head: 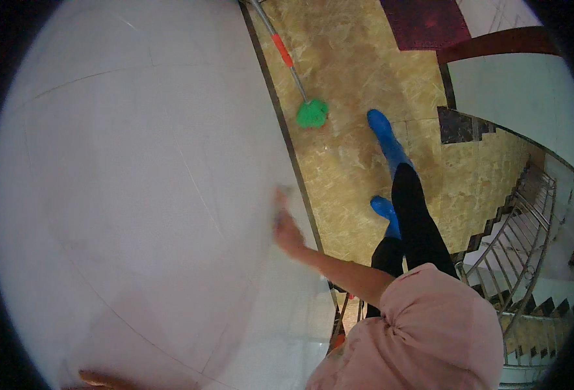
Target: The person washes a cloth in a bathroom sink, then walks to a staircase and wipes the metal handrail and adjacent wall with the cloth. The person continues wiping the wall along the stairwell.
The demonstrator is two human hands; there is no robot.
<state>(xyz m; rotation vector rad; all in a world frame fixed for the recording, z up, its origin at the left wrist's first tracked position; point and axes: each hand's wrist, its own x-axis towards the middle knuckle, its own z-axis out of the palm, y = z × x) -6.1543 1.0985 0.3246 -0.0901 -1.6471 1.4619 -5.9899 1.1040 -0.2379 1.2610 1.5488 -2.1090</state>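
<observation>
My right hand (288, 231) is stretched out at the pale wall (170, 195), near the dark skirting along its foot. The hand is motion-blurred, and a small indistinct thing may be at its fingers; its grip cannot be made out. At the bottom left edge, only part of my left hand (104, 379) shows against the wall. Beyond my right hand, a long-handled cleaning tool has a green fibre head (312, 113) on the floor and a metal pole with a red sleeve (282, 50).
My feet in blue coverings (383, 207) stand on the yellow-brown marbled floor (345, 170). A stairway with a metal railing (526, 229) descends on the right. A dark red mat (426, 24) lies at the top. An orange-red thing is partly hidden beside my body.
</observation>
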